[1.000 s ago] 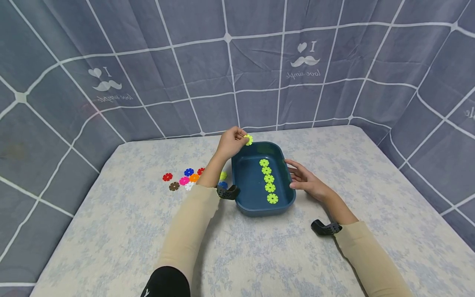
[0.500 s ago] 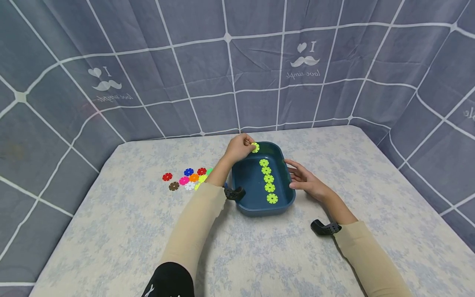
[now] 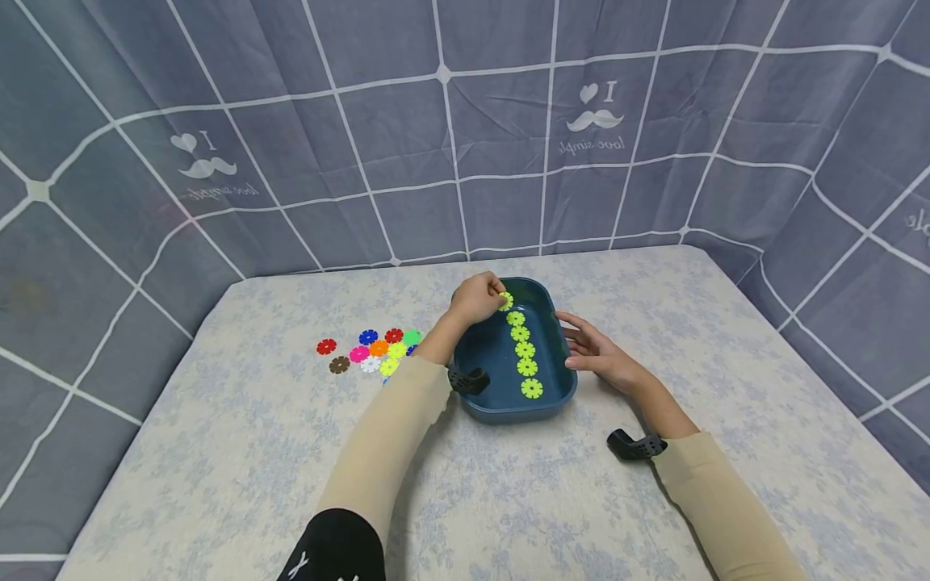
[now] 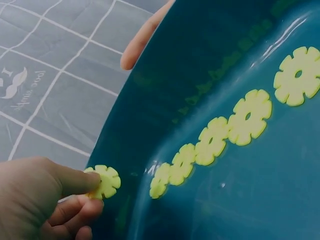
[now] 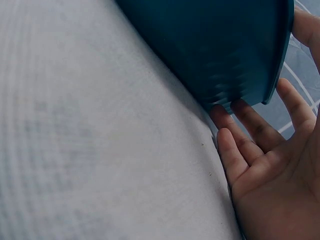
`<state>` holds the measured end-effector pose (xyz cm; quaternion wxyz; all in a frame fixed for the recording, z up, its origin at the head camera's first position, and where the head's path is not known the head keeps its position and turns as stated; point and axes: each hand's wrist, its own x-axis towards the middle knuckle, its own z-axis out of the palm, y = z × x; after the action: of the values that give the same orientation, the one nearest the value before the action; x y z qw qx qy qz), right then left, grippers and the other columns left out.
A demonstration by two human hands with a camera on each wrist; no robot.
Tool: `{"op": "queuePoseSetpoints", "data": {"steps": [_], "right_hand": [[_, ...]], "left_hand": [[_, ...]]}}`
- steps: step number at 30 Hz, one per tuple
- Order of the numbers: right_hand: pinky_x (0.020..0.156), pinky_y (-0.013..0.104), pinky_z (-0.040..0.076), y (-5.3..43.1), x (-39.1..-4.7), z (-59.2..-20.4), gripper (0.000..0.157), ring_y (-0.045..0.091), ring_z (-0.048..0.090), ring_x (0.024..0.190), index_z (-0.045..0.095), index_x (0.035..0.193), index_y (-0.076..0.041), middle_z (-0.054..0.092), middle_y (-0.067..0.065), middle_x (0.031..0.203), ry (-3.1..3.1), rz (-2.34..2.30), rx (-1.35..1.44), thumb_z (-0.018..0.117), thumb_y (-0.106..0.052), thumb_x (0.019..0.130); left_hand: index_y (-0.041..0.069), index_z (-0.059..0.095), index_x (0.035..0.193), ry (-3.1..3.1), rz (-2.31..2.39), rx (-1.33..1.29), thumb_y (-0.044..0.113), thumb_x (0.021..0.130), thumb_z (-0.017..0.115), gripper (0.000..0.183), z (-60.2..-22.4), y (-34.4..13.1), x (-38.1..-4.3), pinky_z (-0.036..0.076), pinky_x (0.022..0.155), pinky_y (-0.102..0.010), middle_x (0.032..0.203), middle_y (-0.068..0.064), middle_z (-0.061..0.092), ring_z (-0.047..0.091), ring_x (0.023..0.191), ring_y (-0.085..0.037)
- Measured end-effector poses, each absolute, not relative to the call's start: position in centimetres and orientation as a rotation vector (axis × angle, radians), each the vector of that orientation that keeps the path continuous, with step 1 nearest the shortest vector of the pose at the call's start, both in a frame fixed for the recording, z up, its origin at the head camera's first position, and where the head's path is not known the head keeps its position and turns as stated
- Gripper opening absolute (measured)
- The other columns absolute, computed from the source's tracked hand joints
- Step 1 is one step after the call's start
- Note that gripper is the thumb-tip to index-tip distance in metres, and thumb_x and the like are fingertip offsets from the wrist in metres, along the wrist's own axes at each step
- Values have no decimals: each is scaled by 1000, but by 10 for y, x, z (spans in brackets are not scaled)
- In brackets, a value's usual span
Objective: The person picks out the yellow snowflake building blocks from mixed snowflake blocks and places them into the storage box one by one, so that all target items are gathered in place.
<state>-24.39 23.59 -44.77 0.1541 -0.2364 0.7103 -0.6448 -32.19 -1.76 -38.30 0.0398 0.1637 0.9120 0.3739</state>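
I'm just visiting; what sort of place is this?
Probably a screened-off tabletop workspace: a grey-blue fabric curtain with white lines hangs behind a pale, blue-mottled tabletop, which holds a glossy dark-teal rectangular tub.

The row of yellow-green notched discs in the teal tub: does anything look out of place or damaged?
Nothing looks damaged. One oddity: in the left wrist view, the row's nearest disc lies apart, leaving a gap, while the other four discs sit closer together.
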Motion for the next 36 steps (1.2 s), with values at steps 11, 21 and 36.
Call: {"op": "queuePoseSetpoints", "data": {"steps": [11, 21, 36], "right_hand": [[99, 29, 42, 234, -244, -447, 82, 48, 27, 138, 12, 156, -7, 16, 30, 155, 2034, -1848, -704, 64, -12, 92], [98, 27, 42, 235, -245, -448, 83, 49, 26, 138, 12, 156, -7, 17, 30, 155, 2028, -1856, -707, 64, -11, 92], [99, 29, 42, 237, -245, -451, 85, 47, 26, 139, 13, 156, -9, 17, 28, 156, 2026, -1853, -703, 67, -15, 92]], "left_hand": [[7, 61, 104, 2866, 945, 489, 15, 98, 59, 11, -398, -14, -325, 47, 71, -34, 92, -6, 61, 58, 77, -20], [7, 66, 110, 2895, 812, 489, 14, 100, 51, 19, -400, -11, -326, 48, 73, -33, 104, -6, 65, 58, 79, -19], [11, 68, 118, 2920, 591, 519, 6, 95, 58, 26, -402, -9, -325, 51, 76, -33, 118, -5, 65, 61, 90, -22]]}}
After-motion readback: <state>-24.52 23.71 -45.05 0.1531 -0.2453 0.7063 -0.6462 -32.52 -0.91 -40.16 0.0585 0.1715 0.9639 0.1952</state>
